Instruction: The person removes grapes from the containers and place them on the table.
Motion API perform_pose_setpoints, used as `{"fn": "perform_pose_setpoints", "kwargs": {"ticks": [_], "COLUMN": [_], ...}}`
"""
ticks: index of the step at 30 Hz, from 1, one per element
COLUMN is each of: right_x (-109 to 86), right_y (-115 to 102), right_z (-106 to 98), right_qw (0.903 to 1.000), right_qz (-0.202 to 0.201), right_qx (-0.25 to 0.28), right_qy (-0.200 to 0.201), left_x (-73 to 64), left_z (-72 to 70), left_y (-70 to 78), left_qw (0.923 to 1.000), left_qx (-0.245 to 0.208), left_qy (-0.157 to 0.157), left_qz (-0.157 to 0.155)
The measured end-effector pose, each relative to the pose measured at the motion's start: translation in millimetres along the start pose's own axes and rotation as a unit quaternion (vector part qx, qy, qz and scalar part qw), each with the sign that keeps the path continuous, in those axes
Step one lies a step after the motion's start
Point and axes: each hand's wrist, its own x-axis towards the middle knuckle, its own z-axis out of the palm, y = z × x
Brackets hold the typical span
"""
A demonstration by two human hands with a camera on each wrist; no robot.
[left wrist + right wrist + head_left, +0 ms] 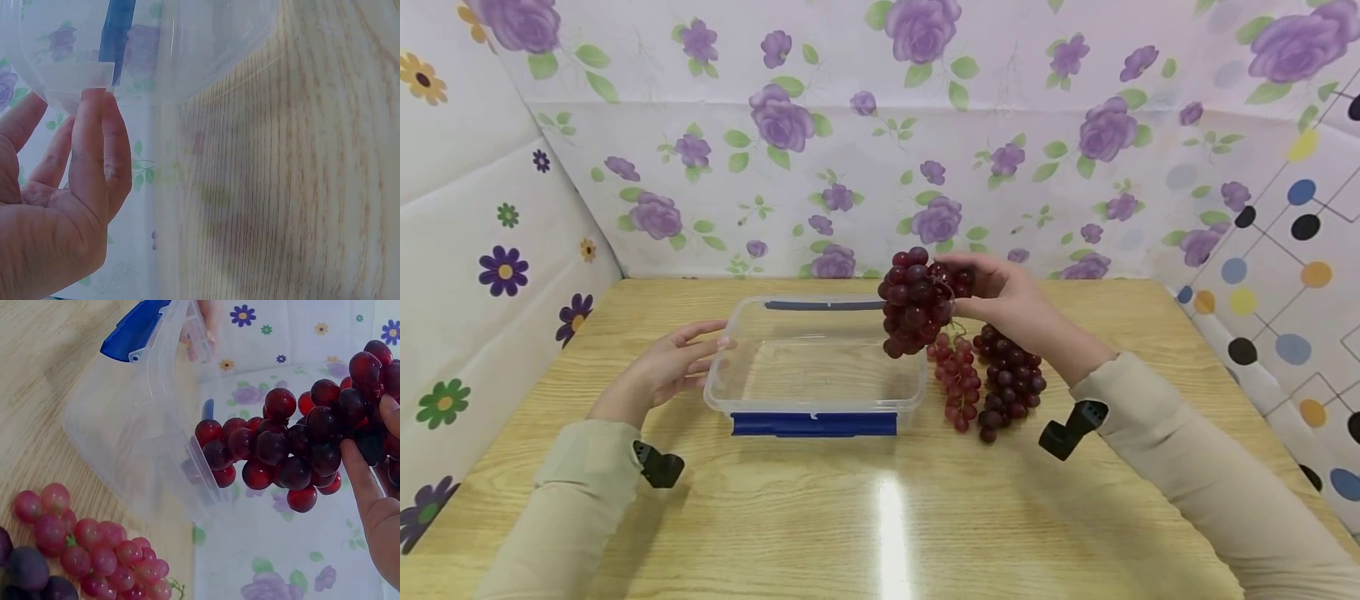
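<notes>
My right hand grips a bunch of dark red grapes near its top, raised above the right end of a clear plastic container. In the right wrist view, this bunch overlaps the container's rim; fingers and thumb show at the far right. At the container's left end my left hand touches the rim with its fingers spread. Its fingertips meet a corner lip in the left wrist view. The container has no lid on and shows a blue clip along its near side.
Right of the container lie a lighter red bunch and a dark purple bunch of grapes on the wooden table. Flower-patterned cloth stands behind the table, with patterned sheets at both sides.
</notes>
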Motion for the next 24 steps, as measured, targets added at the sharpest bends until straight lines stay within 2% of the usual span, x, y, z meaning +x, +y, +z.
{"fn": "perform_pose_setpoints", "kwargs": {"ticks": [9,13,16,20,24], "right_x": [-13.7,-18.5,-20.7,-22.8,-26.5], "right_y": [-2,-3,-5,-9,-14], "right_z": [-15,-20,-22,-27,-32], "right_qw": [0.9988,0.9987,0.9986,0.9986,0.9979], "right_qz": [0.007,0.012,0.002,-0.023,-0.026], "right_qx": [-0.030,-0.013,-0.013,0.023,0.049], "right_qy": [0.037,0.047,0.052,0.041,0.034], "left_x": [-0.4,-0.3,-0.6,-0.9,-0.9], "left_z": [1.1,1.4,0.8,-0.4,-0.3], "left_y": [0.4,0.1,-0.5,-0.8,-0.1], "left_qw": [1.0000,1.0000,1.0000,1.0000,0.9999], "left_qx": [-0.007,-0.007,-0.006,-0.006,-0.009], "left_qy": [0.000,-0.002,-0.004,-0.006,-0.007], "left_qz": [-0.001,-0.002,0.000,0.004,0.005]}}
